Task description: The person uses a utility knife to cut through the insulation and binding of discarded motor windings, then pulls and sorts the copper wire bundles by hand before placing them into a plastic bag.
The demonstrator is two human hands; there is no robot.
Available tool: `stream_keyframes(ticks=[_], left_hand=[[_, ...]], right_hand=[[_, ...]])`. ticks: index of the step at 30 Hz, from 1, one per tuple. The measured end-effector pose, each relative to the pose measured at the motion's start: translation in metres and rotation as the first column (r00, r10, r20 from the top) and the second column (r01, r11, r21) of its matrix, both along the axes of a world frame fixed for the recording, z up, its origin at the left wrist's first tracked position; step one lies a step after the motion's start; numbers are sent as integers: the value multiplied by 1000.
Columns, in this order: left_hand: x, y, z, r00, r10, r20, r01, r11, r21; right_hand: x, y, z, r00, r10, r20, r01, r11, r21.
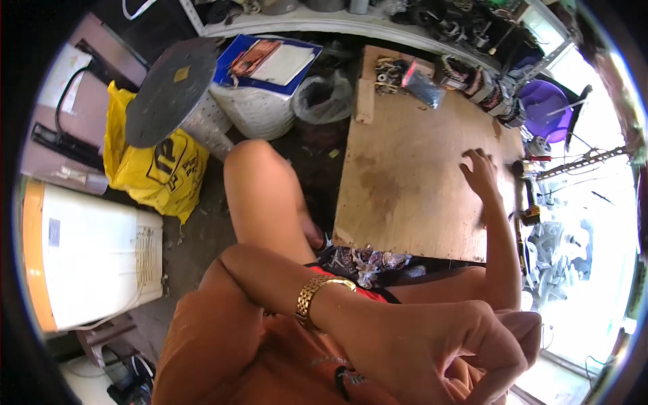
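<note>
Right hand point(480, 174) flat on the board point(412, 169), fingers spread, holding nothing — best kept pressed firm and steady. Left hand point(439, 344) curled near the chest, seemingly empty.

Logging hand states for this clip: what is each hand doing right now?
Left hand: loosely curled near the camera, holding nothing visible.
Right hand: open, fingers spread on the plywood board.

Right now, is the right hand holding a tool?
No. The right hand lies open and empty on the bare wooden board.
</note>
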State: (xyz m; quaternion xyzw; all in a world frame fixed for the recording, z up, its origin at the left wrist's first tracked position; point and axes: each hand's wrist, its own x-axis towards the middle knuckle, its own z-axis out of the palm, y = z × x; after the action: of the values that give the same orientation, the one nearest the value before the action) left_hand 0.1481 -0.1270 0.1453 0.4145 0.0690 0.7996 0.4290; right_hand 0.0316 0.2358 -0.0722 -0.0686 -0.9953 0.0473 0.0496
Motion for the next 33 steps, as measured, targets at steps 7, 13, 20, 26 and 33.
stream_keyframes(ticks=[7,13,20,26,33], left_hand=[[-46,3,-12,959,-236,-159,219,969,-118],[-121,-27,-35,552,-25,-834,-35,998,-53],[-229,-75,-117,596,202,-777,-640,704,-308],[-282,-69,-207,535,664,-522,-776,142,-614],[-285,-62,-215,421,749,-511,-820,74,-568]], right_hand=[[-117,-5,-19,947,211,-243,-228,973,-42],[-184,-44,-49,962,134,-237,-124,991,57],[-205,-59,-66,975,58,-216,-81,992,-101],[-238,-127,-4,852,62,-520,-287,886,-364],[-234,-63,6,893,-21,-449,-122,950,-288]])
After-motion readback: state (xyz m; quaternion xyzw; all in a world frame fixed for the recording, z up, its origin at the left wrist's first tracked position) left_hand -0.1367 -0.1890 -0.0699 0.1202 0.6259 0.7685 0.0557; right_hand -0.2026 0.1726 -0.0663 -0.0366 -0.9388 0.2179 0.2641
